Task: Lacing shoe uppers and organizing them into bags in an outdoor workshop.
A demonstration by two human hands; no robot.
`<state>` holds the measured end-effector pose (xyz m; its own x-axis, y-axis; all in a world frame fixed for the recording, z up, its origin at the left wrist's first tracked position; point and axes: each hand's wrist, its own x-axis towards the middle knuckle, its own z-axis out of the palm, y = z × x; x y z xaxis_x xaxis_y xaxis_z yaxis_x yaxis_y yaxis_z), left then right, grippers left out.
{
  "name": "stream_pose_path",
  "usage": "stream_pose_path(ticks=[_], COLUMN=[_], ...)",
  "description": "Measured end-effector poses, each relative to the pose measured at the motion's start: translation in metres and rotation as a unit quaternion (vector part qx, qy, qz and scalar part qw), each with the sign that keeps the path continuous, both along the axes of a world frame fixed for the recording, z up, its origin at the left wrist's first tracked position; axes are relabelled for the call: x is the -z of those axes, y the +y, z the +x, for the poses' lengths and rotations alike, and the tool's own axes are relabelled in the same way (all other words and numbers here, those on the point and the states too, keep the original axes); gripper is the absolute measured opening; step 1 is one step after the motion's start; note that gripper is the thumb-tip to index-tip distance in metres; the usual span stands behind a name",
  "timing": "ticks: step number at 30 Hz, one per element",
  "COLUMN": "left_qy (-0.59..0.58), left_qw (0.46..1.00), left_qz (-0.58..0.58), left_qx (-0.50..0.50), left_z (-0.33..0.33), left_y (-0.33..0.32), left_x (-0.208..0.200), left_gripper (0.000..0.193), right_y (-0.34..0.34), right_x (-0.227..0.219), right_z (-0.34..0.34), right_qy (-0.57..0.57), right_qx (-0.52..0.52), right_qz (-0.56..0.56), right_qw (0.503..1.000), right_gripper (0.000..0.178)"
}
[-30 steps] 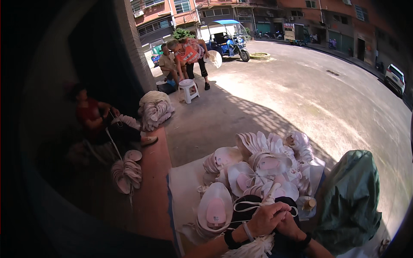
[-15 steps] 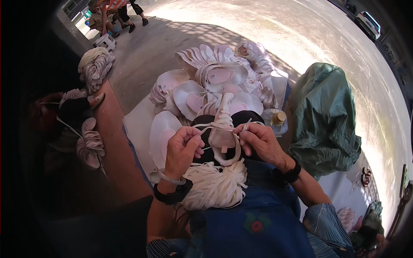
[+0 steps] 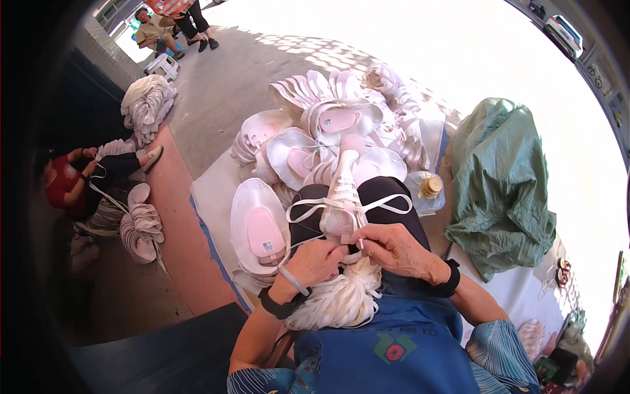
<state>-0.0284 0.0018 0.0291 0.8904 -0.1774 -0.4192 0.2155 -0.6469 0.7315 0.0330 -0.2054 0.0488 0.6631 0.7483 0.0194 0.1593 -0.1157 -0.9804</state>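
On my lap, between dark-clothed knees, lies a pale pink-white shoe upper (image 3: pixel 341 187) with its toe pointing away from me. A white shoelace (image 3: pixel 392 205) runs through it and loops out loosely on both sides. My right hand (image 3: pixel 398 249) is closed at the collar end, pinching a bit of the white lace between thumb and fingers. Close beside it, my left hand (image 3: pixel 315 264) is also closed at the collar's edge; what its fingertips hold is hidden. Under my wrists rests a thick bundle of white laces (image 3: pixel 335 297).
Beyond my knees spreads a heap of similar shoe uppers (image 3: pixel 338 121) on a sheet. At right stand a green bag (image 3: pixel 502 190) and a clear jar with a tan lid (image 3: pixel 430 187). A person in red (image 3: pixel 65 180) sits at left; others are far left.
Both hands have drawn down toward me and together at the collar. The lace they held stretched sideways now hangs in loose loops over the upper.
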Motion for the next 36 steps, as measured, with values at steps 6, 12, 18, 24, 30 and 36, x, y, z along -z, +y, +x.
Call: stream_pose_path(ticks=[6,12,18,24,30,36], left_qy=[0.213,0.286,0.307,0.295,0.258,0.238], left_qw=[0.935,0.750,0.743,0.705,0.715,0.740], left_qz=[-0.246,-0.515,-0.532,-0.607,-0.613,-0.584], left_qx=[-0.138,-0.302,-0.266,-0.220,-0.217,-0.233], left_z=[0.009,0.006,0.026,0.023,0.013,0.016], left_y=[-0.003,-0.018,-0.012,-0.020,-0.030,-0.012], left_x=[0.016,0.062,0.055,0.067,0.059,0.057], left_gripper=[0.051,0.043,0.065,0.069,0.063,0.067], right_y=[-0.001,-0.002,-0.004,0.014,0.013,0.000], right_x=[0.022,0.030,0.033,-0.025,-0.029,-0.047], right_z=[0.012,0.014,0.027,-0.014,-0.040,-0.016], right_qy=[-0.050,-0.099,-0.036,0.103,0.036,0.191], right_qx=[0.013,-0.013,0.008,-0.070,-0.165,-0.128], right_qz=[-0.091,-0.097,-0.115,0.006,-0.034,0.018], right_qw=[0.995,0.990,0.993,0.992,0.985,0.973], right_gripper=[0.018,0.017,0.019,0.020,0.021,0.022])
